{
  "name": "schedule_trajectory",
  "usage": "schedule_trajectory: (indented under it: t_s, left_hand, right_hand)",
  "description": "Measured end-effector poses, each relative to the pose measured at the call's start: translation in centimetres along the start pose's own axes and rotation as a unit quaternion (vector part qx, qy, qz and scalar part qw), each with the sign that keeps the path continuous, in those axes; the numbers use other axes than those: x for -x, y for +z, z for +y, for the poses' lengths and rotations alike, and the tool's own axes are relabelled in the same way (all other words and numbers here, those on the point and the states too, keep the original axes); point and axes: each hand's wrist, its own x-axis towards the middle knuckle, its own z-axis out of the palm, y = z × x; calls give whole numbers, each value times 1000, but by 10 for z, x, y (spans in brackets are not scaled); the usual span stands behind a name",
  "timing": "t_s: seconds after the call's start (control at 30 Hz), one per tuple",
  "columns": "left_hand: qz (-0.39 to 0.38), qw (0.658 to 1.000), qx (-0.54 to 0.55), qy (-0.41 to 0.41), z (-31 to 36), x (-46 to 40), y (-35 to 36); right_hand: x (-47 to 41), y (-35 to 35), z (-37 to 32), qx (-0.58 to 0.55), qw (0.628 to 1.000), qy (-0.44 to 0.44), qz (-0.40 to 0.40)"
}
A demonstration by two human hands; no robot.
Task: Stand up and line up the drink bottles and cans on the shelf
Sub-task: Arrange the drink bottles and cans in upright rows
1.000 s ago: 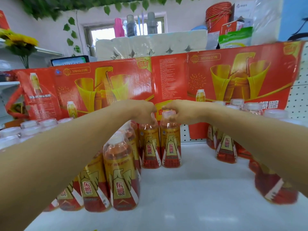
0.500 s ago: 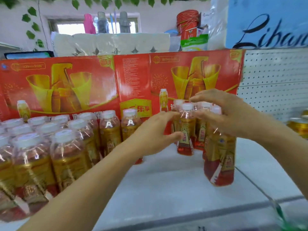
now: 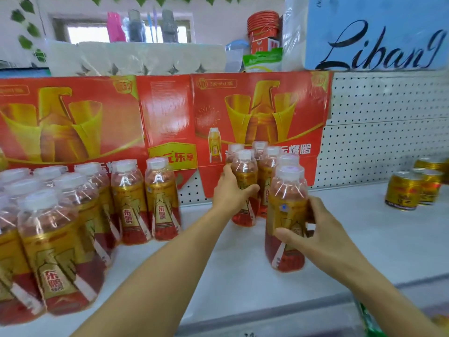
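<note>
White shelf [image 3: 243, 276] stocked with drinks.
Clear plastic bottles of red drink with gold labels [image 3: 160, 198] stand on it at left and centre; gold cans [image 3: 404, 190] stand at far right.

Bright, even daylight fills the scene. The window [image 3: 121, 32] at eleven o'clock is blown out to white. Soft glare streaks the clear tops of the bottles [image 3: 56, 239] at eight o'clock. Shadows on the shelf [image 3: 243, 276] are faint. The whole frame is slightly smeared by motion blur, and wide-angle distortion bends and stretches things toward the edges.
</note>
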Motion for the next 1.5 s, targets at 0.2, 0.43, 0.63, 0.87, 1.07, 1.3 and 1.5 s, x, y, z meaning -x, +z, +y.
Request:
schedule_trajectory:
  t_s: [0.2,0.43,0.63,0.87,1.07,1.3,1.5]
  left_hand:
    - [16,1000,-21,14,-6,9,-7]
    - [31,999,-35,26,-20,65,-60]
    - [84,991,-101,-25,-42,106,-115]
    - [120,979,-164,-34,-43,129,-151]
    - [77,901,-392,167,-6,118,-208]
    - [-62,893,-425,133,-5,94,-239]
    - [-30,856,-500,126,-14,93,-251]
  right_hand:
    - [-4,-4,-1,22,1000,-3,4]
    - [-3,16,-14,16,1000,-26,-8]
    - [-5,63,-41,-2,998,-47,-37]
    - [-11,118,-64,-28,995,-66,-76]
    - [-10,128,-60,-32,991,-86,-100]
    - [-12,145,-68,-24,992,-85,-90]
    - [-18,171,-80,-15,992,-88,-92]
